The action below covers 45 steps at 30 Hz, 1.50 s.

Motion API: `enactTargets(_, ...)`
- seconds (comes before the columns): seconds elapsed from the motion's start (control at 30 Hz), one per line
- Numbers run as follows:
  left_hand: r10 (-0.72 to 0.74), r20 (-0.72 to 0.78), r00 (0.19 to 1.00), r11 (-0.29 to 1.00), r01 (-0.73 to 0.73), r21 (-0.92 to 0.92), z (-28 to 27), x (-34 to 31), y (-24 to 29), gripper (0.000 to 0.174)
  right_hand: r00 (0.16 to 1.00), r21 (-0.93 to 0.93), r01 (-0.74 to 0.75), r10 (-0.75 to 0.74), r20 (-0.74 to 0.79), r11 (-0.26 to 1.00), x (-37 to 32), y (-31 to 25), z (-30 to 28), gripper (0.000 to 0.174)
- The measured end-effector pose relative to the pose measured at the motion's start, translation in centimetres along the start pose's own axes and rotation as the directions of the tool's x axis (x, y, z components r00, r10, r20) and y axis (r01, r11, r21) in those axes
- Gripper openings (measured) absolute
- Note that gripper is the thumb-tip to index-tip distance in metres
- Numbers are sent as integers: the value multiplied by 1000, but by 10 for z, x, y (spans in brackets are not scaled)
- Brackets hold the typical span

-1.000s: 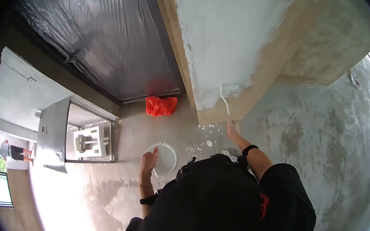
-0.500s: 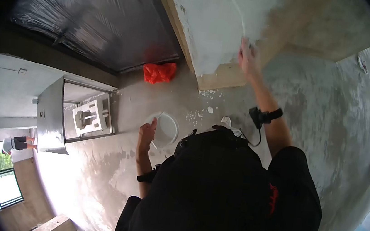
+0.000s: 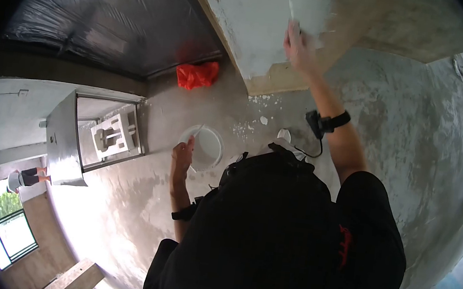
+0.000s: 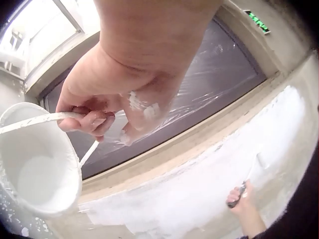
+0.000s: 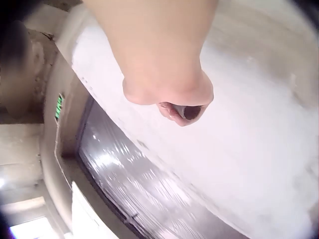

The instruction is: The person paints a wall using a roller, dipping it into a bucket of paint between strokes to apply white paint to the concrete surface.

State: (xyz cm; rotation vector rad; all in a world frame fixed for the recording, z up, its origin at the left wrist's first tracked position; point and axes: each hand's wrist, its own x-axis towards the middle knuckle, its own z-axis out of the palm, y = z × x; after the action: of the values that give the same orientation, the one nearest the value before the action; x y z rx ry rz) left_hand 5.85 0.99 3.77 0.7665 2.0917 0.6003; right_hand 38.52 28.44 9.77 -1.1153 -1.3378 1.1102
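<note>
My left hand (image 3: 182, 157) grips the bail handle (image 4: 37, 120) of a white bucket (image 4: 57, 157), its fingers curled round it. White paint is smeared on the palm in the left wrist view. My right hand (image 3: 301, 51) is raised against the wall (image 3: 245, 23), holding a paint roller by its dark grip (image 4: 232, 203). The roller's thin frame (image 3: 289, 2) runs up out of the head view; its roller head (image 4: 262, 160) meets the white-coated wall in the left wrist view. In the right wrist view the hand covers most of the roller.
Bare tan plaster (image 3: 281, 80) borders the white coat. A plastic-covered door (image 3: 115, 11) stands left of the wall, with a red plastic bag (image 3: 197, 76) at its foot. White splatter (image 3: 242, 128) dots the floor. A person (image 3: 26, 178) is at far left.
My right hand has risen from the wall's foot, carrying the roller upward, and shifted slightly left. The left hand keeps hold of the bucket. The head view has tilted.
</note>
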Motion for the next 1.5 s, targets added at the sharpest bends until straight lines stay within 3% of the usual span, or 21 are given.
enactTargets(0.07, -39, -29, 999, 999, 39, 24, 2, -1, 0, 50, 999, 74, 14, -11, -45, 997, -23, 54, 10, 47)
enactTargets(0.13, -86, -60, 994, 995, 89, 43, 10, -5, -1, 53, 996, 139, -79, 83, -26, 987, -47, 104, 9, 44)
enactTargets(0.2, -87, -68, 994, 993, 91, 68, 14, -11, -5, 54, 962, 92, -271, 269, 35, 958, -72, 143, 2, 46)
enactTargets(0.3, -114, -70, 991, 976, 125, 177, 24, -13, -24, 54, 942, 115, -330, 335, -24, 937, -108, 193, 11, 49)
enactTargets(0.4, -186, -47, 981, 968, 191, 161, 39, -12, -40, 57, 901, 0, -423, 420, -108, 906, -133, 224, 26, 52)
enactTargets(0.47, -172, -33, 984, 973, 175, 150, 52, -15, -46, 55, 830, 143, -547, 556, -32, 825, -154, 257, 31, 53)
enactTargets(0.6, -130, 19, 991, 983, 126, 133, 71, -2, -74, 49, 655, 76, -751, 754, -34, 656, -169, 308, 37, 55)
enactTargets(0.63, -131, 25, 991, 985, 127, 117, 73, 5, -84, 49, 660, 60, -748, 750, -38, 661, -168, 321, 45, 55)
enactTargets(0.7, -123, 37, 992, 987, 118, 107, 90, 6, -106, 43, 512, 0, -859, 857, -54, 512, -168, 344, 41, 60)
enactTargets(0.8, -181, 77, 981, 983, 180, 22, 102, 16, -129, 39, 461, -29, -887, 886, -41, 461, -162, 363, 46, 60)
enactTargets(0.97, -142, 65, 988, 988, 137, 67, 115, 40, -177, 32, 381, -117, -922, 918, -106, 369, -157, 430, 57, 58)
enactTargets(1.1, -216, 66, 974, 976, 215, 24, 121, 54, -196, 31, 324, -146, -940, 940, -106, 307, -152, 479, 63, 55)
enactTargets(1.17, -225, 91, 970, 974, 223, 37, 120, 59, -200, 33, 305, -148, -946, 946, -115, 287, -157, 477, 68, 55)
enactTargets(1.23, -223, 62, 973, 975, 222, 18, 122, 61, -210, 33, 377, -106, -924, 922, -84, 368, -161, 457, 67, 56)
enactTargets(1.33, -252, 34, 967, 968, 253, -6, 123, 65, -223, 35, 402, -17, -915, 907, -123, 403, -171, 420, 49, 55)
enactTargets(1.5, -255, 46, 966, 967, 255, -2, 123, 67, -240, 36, 465, -33, -885, 881, -83, 464, -160, 313, 16, 55)
